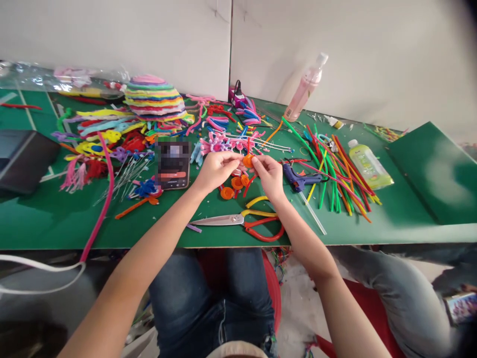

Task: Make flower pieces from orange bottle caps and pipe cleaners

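Note:
Both my hands meet over the middle of the green table (55, 219). My left hand (218, 168) is closed in a pinch on a small orange coiled pipe-cleaner piece (248, 160). My right hand (269, 174) pinches the same orange piece from the right side. Under the hands lie a few more orange coils (227, 193) and red pipe cleaners. A pair of scissors (242, 221) with red and yellow handles lies just in front of my hands, near the table edge.
A blue glue gun (298, 180) and a bundle of coloured pipe cleaners (341, 174) lie right. A phone (172, 164), stacked felt discs (154, 97) and scraps lie left. A pink bottle (305, 89), a green bottle (367, 164), and another person's leg (402, 288).

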### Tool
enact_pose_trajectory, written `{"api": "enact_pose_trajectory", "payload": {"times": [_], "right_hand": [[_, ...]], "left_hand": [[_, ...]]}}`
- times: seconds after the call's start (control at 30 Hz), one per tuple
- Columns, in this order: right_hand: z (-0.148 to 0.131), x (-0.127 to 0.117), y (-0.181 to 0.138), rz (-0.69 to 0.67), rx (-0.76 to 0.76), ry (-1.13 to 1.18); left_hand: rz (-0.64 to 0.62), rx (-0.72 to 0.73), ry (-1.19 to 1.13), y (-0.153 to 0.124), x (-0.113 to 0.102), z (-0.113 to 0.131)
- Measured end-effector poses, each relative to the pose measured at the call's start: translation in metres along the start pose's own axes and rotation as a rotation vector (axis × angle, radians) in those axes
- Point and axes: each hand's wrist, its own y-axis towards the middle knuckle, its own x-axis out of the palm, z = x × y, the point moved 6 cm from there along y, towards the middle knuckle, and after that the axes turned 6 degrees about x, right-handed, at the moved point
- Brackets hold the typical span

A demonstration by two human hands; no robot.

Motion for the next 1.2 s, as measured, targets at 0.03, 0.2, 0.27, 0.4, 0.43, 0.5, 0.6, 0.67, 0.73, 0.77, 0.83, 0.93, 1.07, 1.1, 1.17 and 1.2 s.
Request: {"api": "enact_pose_trajectory", "payload": {"times": [0.03, 0.2, 0.27, 0.4, 0.43, 0.5, 0.6, 0.67, 0.73, 0.77, 0.83, 0.93, 1.07, 1.1, 1.17, 1.2], "right_hand": [[0.001, -0.001, 0.000, 0.018, 0.009, 0.014], [0.002, 0.000, -0.002, 0.028, -0.016, 0.022], [0.003, 0.002, -0.002, 0.007, -0.009, 0.021], [0.007, 0.007, 0.000, -0.080, 0.034, 0.053], [0.007, 0.008, 0.000, -0.106, 0.039, 0.055], [0.007, 0.009, 0.001, -0.119, 0.031, 0.024], [0.005, 0.006, -0.001, -0.023, -0.024, -0.087], [0.002, 0.004, -0.003, 0.040, -0.056, -0.132], [0.001, 0.003, -0.005, 0.065, -0.075, -0.129], [0.001, 0.004, -0.006, 0.066, -0.081, -0.116], [0.002, 0.005, -0.007, 0.042, -0.076, -0.080], [0.005, 0.008, -0.006, -0.022, -0.043, -0.034], [0.006, 0.011, -0.004, -0.056, -0.020, -0.016], [0.006, 0.012, -0.004, -0.072, -0.010, -0.010], [0.006, 0.014, -0.004, -0.111, 0.013, 0.011], [0.006, 0.015, -0.003, -0.121, 0.021, 0.026]], "left_hand": [[-0.008, -0.024, -0.030, 0.000, 0.001, 0.000], [-0.013, -0.041, -0.006, -0.002, 0.001, -0.001], [-0.055, -0.021, 0.022, -0.002, 0.004, -0.002], [-0.037, -0.020, 0.035, -0.002, 0.001, -0.007], [-0.020, -0.025, 0.032, -0.002, 0.000, -0.008], [-0.014, -0.034, 0.025, -0.002, 0.000, -0.009], [-0.053, -0.065, -0.019, -0.004, 0.006, -0.008], [-0.070, -0.115, -0.083, -0.006, 0.011, -0.008], [-0.041, -0.166, -0.142, -0.007, 0.013, -0.009], [-0.011, -0.184, -0.159, -0.008, 0.013, -0.011], [0.053, -0.200, -0.162, -0.008, 0.011, -0.014], [0.082, -0.184, -0.119, -0.007, 0.008, -0.016], [0.030, -0.129, -0.028, -0.004, 0.005, -0.012], [0.010, -0.117, -0.004, -0.003, 0.004, -0.011], [-0.033, -0.102, 0.036, -0.003, 0.004, -0.007], [-0.051, -0.102, 0.045, -0.003, 0.004, -0.006]]}}
